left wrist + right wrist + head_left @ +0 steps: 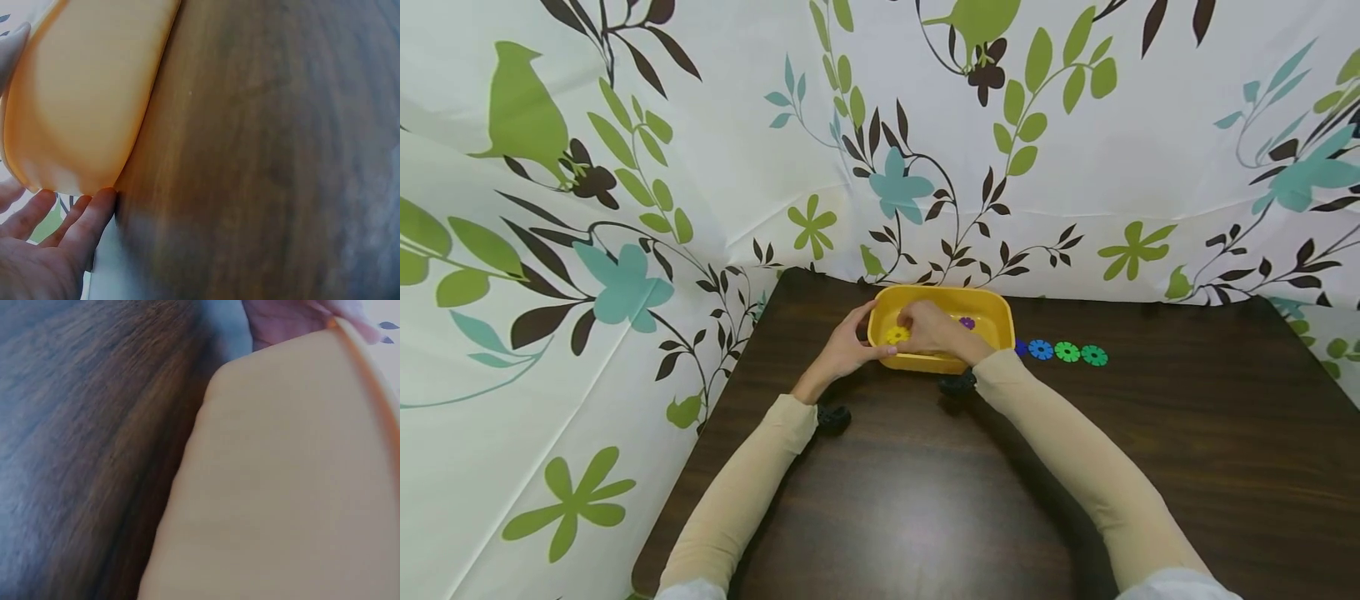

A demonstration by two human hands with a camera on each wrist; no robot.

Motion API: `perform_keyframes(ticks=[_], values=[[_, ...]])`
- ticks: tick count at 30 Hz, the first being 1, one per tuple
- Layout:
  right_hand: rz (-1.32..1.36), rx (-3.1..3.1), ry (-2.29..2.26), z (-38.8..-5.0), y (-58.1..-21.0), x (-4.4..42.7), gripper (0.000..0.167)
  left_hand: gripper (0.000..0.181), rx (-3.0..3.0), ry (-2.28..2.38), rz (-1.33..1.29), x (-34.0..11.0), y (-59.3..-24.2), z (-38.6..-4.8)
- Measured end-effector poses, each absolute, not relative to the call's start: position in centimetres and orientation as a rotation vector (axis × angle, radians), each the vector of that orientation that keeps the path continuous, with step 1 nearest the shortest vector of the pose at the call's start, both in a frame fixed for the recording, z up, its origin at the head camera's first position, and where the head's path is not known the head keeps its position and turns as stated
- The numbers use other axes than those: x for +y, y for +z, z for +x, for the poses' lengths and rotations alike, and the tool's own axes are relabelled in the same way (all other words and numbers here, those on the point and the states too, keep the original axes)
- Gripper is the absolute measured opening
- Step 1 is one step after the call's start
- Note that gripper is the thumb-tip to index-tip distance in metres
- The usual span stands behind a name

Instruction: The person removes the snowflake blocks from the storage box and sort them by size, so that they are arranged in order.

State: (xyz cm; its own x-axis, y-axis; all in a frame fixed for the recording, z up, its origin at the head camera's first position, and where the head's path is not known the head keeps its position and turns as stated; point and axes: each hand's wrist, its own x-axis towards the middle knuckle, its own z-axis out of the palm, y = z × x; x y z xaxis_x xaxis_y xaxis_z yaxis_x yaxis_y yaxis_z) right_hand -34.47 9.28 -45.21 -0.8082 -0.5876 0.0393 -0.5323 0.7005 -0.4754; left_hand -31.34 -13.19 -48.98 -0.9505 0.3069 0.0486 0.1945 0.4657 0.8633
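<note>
Fingers (94, 219) of the left hand (842, 348) grip the yellow tub (917, 363) at its left end; those of the right hand (934, 327) reach down inside, bent, and I can't tell whether they pinch anything. Patterned cloth (715, 108) hangs behind the dark table (880, 492). Near the table's far edge sits the tub. To its right runs a row of blue and green notched discs (1067, 352); yellow (897, 335) and purple pieces (967, 322) lie within it.

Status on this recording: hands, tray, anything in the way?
Left hand holds yellow tray at its left end. Right hand inside, grip hidden, blocking part of the view. Yellow piece, purple piece in tray.
</note>
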Motion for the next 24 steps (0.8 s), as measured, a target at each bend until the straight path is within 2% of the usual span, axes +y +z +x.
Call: perform_keyframes(ticks=[24], values=[[-0.757,2.976,-1.001,-31.3,-44.0,17.6,0.043,0.107,2.564,1.505,0.454,-13.4,-48.9,-31.3]])
